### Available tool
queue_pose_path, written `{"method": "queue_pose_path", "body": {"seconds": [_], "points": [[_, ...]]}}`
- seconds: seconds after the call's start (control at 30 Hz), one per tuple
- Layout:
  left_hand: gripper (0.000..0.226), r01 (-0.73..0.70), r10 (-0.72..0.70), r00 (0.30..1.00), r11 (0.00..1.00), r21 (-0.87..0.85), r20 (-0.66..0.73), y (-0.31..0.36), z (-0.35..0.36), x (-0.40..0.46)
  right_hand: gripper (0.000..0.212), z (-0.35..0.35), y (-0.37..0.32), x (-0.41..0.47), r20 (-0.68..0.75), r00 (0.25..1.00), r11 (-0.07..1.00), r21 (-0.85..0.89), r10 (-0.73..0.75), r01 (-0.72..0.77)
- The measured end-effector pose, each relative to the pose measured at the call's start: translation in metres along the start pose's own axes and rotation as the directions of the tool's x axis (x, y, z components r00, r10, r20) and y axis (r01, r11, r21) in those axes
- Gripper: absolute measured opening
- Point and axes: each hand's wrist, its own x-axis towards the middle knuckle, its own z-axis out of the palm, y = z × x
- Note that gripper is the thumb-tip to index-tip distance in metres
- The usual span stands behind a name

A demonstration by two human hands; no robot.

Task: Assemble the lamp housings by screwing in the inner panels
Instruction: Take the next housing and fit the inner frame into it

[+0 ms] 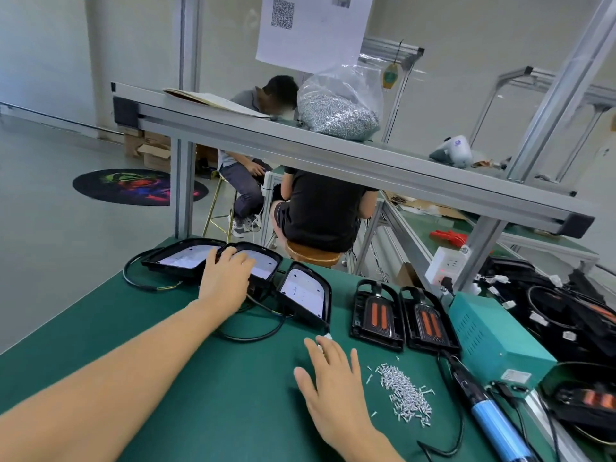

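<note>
On a green-matted work surface, the fingers of the left hand are curling over the near edge of the middle black plastic lamp housing, gripping it where its white inner panel is showing. Two more black housings with white panels are sitting on either side of it: one at the far left, overlapped by the middle one, and one tilted on its edge just to the right, their black cables trailing across the mat. The right hand is lying flat on the surface with its fingers straight and spread, holding nothing, its fingertips close to a small white cable connector. Just beside that hand a loose pile of small silver screws is resting on the mat. Beyond the screws, two black housing parts with orange strips are lying side by side. A blue-handled electric screwdriver is lying at the right, near a teal metal power box. On the shelf overhead, a clear plastic bag of screws is sitting.
</note>
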Motion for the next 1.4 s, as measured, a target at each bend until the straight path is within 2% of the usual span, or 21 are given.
{"method": "queue_pose_path", "body": {"seconds": [0.1, 0.2, 0.3, 0.43, 0.5, 0.6, 0.73, 0.8, 0.87, 0.97, 1.07, 1.13, 1.23, 1.33, 1.4], "points": [[0.029, -0.088, 0.085, 0.996, 0.991, 0.104, 0.027, -0.004, 0.003, 0.013, 0.053, -0.002, -0.001, 0.000, -0.012, 1.000, 1.000, 0.031, -0.002, 0.003], [0.024, -0.141, 0.143, 0.990, 0.983, 0.114, -0.008, -0.008, 0.004, 0.017, 0.052, -0.004, -0.002, 0.000, -0.032, 0.999, 0.997, 0.077, -0.013, 0.016], [0.020, -0.156, 0.156, 0.983, 0.988, 0.010, -0.094, -0.015, -0.002, 0.015, 0.052, -0.006, -0.003, -0.001, -0.064, 0.998, 0.984, 0.175, -0.023, 0.034], [0.013, -0.208, 0.137, 0.947, 0.951, -0.229, -0.290, -0.014, -0.028, -0.008, 0.050, -0.012, -0.011, -0.001, -0.065, 0.998, 0.888, 0.459, 0.017, 0.014], [0.015, -0.272, 0.156, 0.905, 0.927, -0.257, -0.396, -0.008, -0.039, -0.029, 0.046, -0.018, -0.019, 0.000, -0.027, 0.998, 0.755, 0.655, 0.062, -0.029], [0.014, -0.350, 0.198, 0.852, 0.904, -0.245, -0.484, 0.007, -0.053, -0.068, 0.035, -0.028, -0.033, 0.001, 0.087, 0.990, 0.460, 0.879, 0.110, -0.128], [0.021, -0.414, 0.254, 0.814, 0.885, -0.215, -0.522, 0.029, -0.063, -0.121, 0.039, -0.034, -0.039, -0.002, 0.223, 0.974, 0.031, 0.974, 0.033, -0.224], [0.026, -0.459, 0.289, 0.790, 0.864, -0.208, -0.541, 0.041, -0.066, -0.143, 0.028, -0.036, -0.040, -0.009, 0.219, 0.975, -0.057, 0.973, -0.045, -0.222], [0.034, -0.484, 0.317, 0.774, 0.854, -0.190, -0.548, 0.051, -0.065, -0.161, 0.016, -0.034, -0.038, -0.018, 0.196, 0.978, 0.007, 0.981, -0.069, -0.196], [0.043, -0.488, 0.322, 0.787, 0.847, -0.211, -0.526, 0.062, -0.060, -0.179, 0.016, -0.027, -0.032, -0.032, 0.220, 0.975, 0.127, 0.968, -0.035, -0.214], [0.019, -0.529, 0.379, 0.801, 0.810, -0.252, -0.464, 0.066, -0.057, -0.191, 0.014, -0.027, -0.024, -0.043, 0.253, 0.967, 0.208, 0.948, -0.035, -0.240], [0.021, -0.486, 0.318, 0.856, 0.763, -0.427, -0.407, 0.065, -0.054, -0.198, 0.017, -0.029, -0.016, -0.047, 0.261, 0.965, 0.265, 0.933, -0.032, -0.243], [0.029, -0.167, -0.042, 0.971, 0.589, -0.791, -0.237, 0.057, -0.053, -0.195, 0.019, -0.035, 0.002, -0.050, 0.301, 0.953, 0.338, 0.899, -0.020, -0.277], [0.039, 0.133, -0.277, 0.961, 0.412, -0.902, 0.016, 0.051, -0.043, -0.180, 0.017, -0.038, 0.020, -0.051, 0.366, 0.930, 0.375, 0.864, -0.007, -0.337], [0.047, 0.334, -0.286, 0.918, 0.192, -0.923, 0.273, 0.050, -0.039, -0.168, 0.020, -0.036, 0.029, -0.053, 0.401, 0.916, 0.388, 0.846, -0.012, -0.366]]}}
